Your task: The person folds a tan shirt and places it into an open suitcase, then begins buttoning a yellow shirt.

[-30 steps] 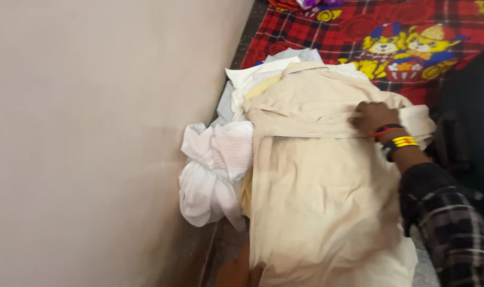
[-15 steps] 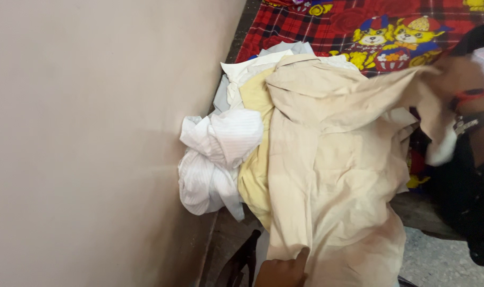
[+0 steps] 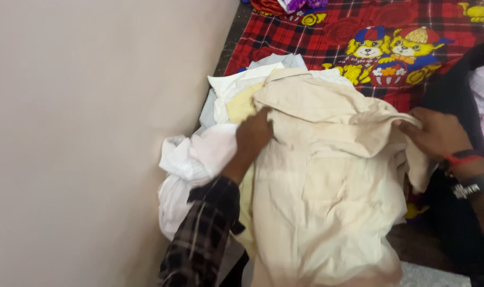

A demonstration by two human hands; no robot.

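Both hands are on the beige shirt [image 3: 327, 186] now, one at each shoulder. The shirt sprawls across the centre of the frame on top of a heap of clothes, its collar end toward the top of the picture and its tail running down to the bottom edge, so the long axis runs top to bottom, straight out from the person. The left hand [image 3: 254, 135], just left of centre, has its fingers curled down onto the shirt's left shoulder edge; whether it pinches cloth or only presses I cannot tell. The right hand [image 3: 436, 133], at the right of the frame, is closed on a fold of the same shirt near its right shoulder, cloth bunched under the fingers. Neither hand is nearer: they sit level with each other across the garment, the collar between them. Just left of the left forearm lies a crumpled white striped garment [image 3: 186, 170] against the wall [image 3: 82, 133], and a red plaid blanket [image 3: 327, 32] with cartoon bears fills the upper right.
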